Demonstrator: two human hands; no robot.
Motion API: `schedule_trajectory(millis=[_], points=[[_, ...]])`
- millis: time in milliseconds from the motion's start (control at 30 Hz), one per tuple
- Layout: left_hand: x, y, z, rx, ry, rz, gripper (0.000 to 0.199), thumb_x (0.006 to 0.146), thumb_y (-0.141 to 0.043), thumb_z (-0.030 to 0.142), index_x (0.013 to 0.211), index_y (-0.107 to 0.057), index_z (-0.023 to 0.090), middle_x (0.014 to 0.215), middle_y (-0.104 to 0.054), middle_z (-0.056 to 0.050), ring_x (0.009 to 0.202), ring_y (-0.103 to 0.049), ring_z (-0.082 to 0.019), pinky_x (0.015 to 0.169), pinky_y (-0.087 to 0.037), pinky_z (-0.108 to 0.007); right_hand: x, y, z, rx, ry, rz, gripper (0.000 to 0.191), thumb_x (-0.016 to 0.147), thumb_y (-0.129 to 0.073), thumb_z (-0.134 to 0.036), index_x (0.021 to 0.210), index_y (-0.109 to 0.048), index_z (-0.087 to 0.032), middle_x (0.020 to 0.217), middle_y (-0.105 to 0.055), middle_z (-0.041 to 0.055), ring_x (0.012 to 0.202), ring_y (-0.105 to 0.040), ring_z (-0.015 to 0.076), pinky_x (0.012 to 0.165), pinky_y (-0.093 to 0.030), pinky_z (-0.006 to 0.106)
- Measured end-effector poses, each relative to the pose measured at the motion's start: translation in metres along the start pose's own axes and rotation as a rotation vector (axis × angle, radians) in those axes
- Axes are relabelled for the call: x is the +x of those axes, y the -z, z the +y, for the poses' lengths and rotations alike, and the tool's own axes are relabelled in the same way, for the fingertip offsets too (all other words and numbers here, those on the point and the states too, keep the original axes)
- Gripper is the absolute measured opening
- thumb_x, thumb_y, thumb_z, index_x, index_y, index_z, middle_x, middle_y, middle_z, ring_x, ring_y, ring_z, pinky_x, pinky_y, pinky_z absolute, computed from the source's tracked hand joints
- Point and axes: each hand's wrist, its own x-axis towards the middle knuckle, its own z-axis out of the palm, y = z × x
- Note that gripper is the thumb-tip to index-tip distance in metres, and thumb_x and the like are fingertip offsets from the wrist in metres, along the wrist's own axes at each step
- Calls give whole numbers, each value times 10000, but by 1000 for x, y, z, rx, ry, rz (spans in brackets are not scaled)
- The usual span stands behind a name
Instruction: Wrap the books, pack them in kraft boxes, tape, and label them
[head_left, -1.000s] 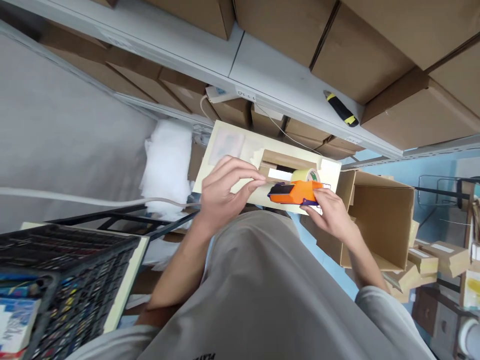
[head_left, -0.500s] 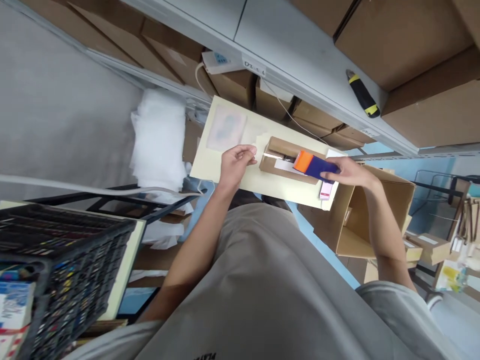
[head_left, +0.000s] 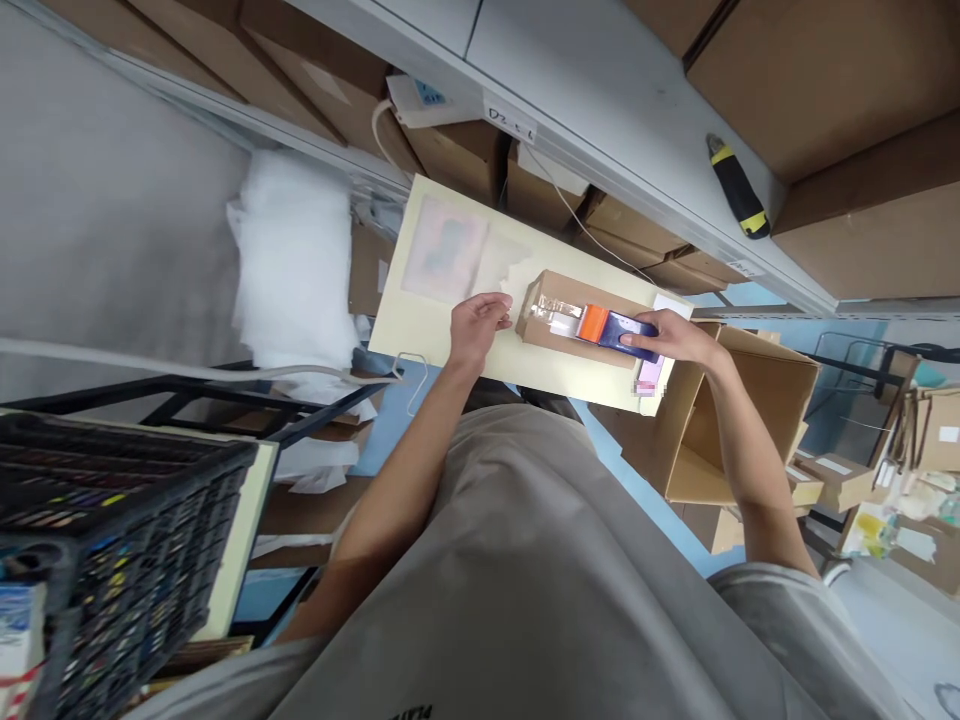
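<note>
My right hand (head_left: 664, 335) grips a dark blue and orange tape dispenser (head_left: 626, 332), its orange end pointing left over a long brown cardboard box (head_left: 551, 340). A shiny clear strip of tape (head_left: 556, 308) lies along the box's top, reaching from near its left end to the dispenser. Left of the box, my left hand (head_left: 478, 325) is closed in a pinch; whatever is between its fingertips is too small to make out. The box lies on a pale yellow board (head_left: 390, 320). Partly beneath my right hand and the dispenser is a phone (head_left: 650, 375) with a lit, pinkish screen.
An open cardboard carton (head_left: 701, 470) stands right of the board. Beyond is a grey shelf (head_left: 585, 100) bearing boxes and a black-and-yellow utility knife (head_left: 738, 188). White wrapping material (head_left: 296, 260) hangs at left, above a black plastic crate (head_left: 150, 570). A thin cable crosses behind the board.
The tape dispenser in my right hand has shifted slightly left and tilted flatter over the box. The tape on the box now shows wider and shinier. My left hand keeps its pinch.
</note>
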Motion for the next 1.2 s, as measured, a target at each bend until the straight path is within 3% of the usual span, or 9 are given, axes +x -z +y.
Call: schedule_trajectory(millis=[500, 600, 667, 767, 867, 933, 1000, 1100, 1200], points=[[26, -16, -36, 167, -8, -49, 131, 860, -835, 296, 895, -798, 175, 854, -780, -49, 754, -709, -153, 757, -618, -277, 0, -2, -7, 14, -6, 13, 801, 869, -675, -944, 996, -810, -164, 812, -737, 51, 713, -567, 194, 683, -406, 327], [28, -13, -42, 367, -151, -62, 382, 949, -827, 425, 1242, -800, 182, 1093, -819, -116, 948, -781, -224, 881, -654, -340, 1, -3, -8, 16, -13, 23, 799, 861, -679, -946, 995, -806, -169, 806, -730, 47, 710, -565, 191, 677, -395, 323], [28, -10, -39, 492, -302, -85, 689, 1004, -791, 573, 1576, -646, 217, 1437, -754, -186, 1247, -766, -297, 1060, -640, -423, 1, -4, -7, 13, -17, 31, 787, 853, -686, -947, 973, -800, -178, 796, -724, 45, 712, -566, 194, 672, -389, 323], [24, -17, -23, 739, -584, -345, 1171, 928, -800, 803, 1835, -288, 267, 1868, -349, -227, 1741, -342, -444, 1362, -400, -609, 0, -3, -4, 7, -11, 35, 772, 852, -685, -947, 952, -789, -189, 790, -716, 43, 724, -565, 198, 670, -385, 324], [20, -38, -6, 1055, -801, -706, 1665, 668, -963, 870, 1877, -37, 197, 1938, -19, -273, 1784, 81, -565, 1416, -53, -780, -1, -2, -1, -12, 10, 16, 776, 868, -658, -951, 954, -774, -189, 796, -708, 37, 728, -556, 191, 682, -386, 323], [21, -53, 2, 1196, -864, -846, 1795, 574, -1046, 796, 1868, 8, 138, 1922, 11, -321, 1767, 114, -599, 1386, 64, -819, 2, -1, 1, -48, 19, -1, 779, 879, -637, -957, 939, -760, -190, 784, -692, 28, 718, -545, 183, 689, -385, 321], [23, -62, 7, 1289, -885, -901, 1760, 590, -1077, 677, 1863, -4, 107, 1910, -50, -349, 1772, 57, -604, 1371, 103, -828, 6, -2, 2, -105, 18, -7, 776, 893, -619, -960, 912, -745, -195, 755, -669, 20, 703, -534, 178, 692, -378, 321], [26, -65, 12, 1387, -884, -906, 1590, 688, -1030, 497, 1857, -36, 78, 1892, -141, -364, 1778, -22, -593, 1375, 91, -828, 10, -1, 3, -168, 19, -17, 772, 912, -610, -959, 914, -744, -199, 748, -667, 25, 704, -545, 181, 704, -375, 329], [28, -58, 18, 1443, -865, -881, 1521, 728, -986, 415, 1855, -23, 70, 1888, -144, -370, 1778, -51, -589, 1385, 48, -823, -8, 15, 16, -154, -42, -85, 795, 886, -641, -979, 954, -769, -197, 785, -713, 51, 727, -589, 202, 711, -395, 339]])
